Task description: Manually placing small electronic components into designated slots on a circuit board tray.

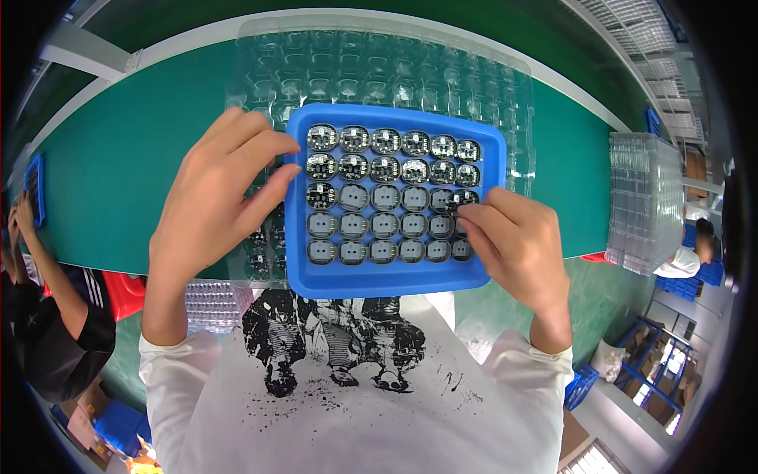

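A blue tray (387, 283) holds several rows of small rounded grey housings (384, 225). In the two far rows, and at the left end of the third, dark round circuit boards (353, 167) sit in the housings. My right hand (517, 241) is closed in a pinch on a small circuit board (464, 199) at the right end of the third row, by the tray's right wall. My left hand (225, 193) has its thumb and bent fingers against the tray's left rim, gripping there.
Clear plastic blister trays (379, 67) lie under and beyond the blue tray; dark boards show in their pockets at left. A tall stack of clear trays (643, 201) stands at the right of the green table (118, 174). Another person's arm (59, 276) is at far left.
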The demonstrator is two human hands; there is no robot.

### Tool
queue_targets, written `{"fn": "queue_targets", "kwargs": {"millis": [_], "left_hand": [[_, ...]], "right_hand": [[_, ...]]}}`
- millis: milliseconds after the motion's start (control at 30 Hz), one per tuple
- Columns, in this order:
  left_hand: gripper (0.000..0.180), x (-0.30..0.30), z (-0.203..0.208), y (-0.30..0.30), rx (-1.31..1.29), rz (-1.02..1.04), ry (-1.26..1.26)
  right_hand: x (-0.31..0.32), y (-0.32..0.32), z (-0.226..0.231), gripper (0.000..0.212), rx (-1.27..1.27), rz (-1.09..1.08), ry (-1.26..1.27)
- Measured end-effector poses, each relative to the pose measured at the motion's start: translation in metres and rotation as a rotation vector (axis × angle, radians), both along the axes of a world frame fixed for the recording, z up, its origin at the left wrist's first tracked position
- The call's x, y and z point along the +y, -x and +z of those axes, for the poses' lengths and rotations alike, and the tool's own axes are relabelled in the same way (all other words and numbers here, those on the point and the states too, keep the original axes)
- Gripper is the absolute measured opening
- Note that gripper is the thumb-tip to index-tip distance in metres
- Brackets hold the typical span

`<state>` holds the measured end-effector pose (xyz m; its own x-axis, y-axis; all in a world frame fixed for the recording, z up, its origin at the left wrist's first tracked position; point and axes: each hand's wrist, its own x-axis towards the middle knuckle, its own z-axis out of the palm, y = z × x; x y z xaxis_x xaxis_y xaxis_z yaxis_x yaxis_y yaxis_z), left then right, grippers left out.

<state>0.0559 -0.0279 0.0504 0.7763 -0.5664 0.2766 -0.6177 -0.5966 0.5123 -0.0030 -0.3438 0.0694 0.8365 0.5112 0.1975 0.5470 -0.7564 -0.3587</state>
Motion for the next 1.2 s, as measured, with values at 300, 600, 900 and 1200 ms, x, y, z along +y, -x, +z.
{"fn": "queue_targets", "kwargs": {"millis": [300, 600, 900, 1200], "left_hand": [[0.017, 0.009, -0.003, 0.003, 0.016, 0.049, -0.003], [0.015, 0.007, -0.009, -0.012, 0.006, 0.036, 0.037], [0.018, -0.004, -0.008, -0.014, 0.293, 0.277, 0.163], [0.02, -0.019, -0.03, -0.048, 0.49, 0.159, 0.196]], "right_hand": [[0.005, -0.007, -0.014, 0.015, -0.002, 0.049, 0.099], [0.006, -0.005, -0.013, 0.018, 0.005, 0.044, 0.102], [-0.071, -0.019, 0.001, 0.011, 0.08, -0.409, -0.094], [-0.076, 0.007, -0.012, 0.021, 0.389, -0.408, 0.15]]}}
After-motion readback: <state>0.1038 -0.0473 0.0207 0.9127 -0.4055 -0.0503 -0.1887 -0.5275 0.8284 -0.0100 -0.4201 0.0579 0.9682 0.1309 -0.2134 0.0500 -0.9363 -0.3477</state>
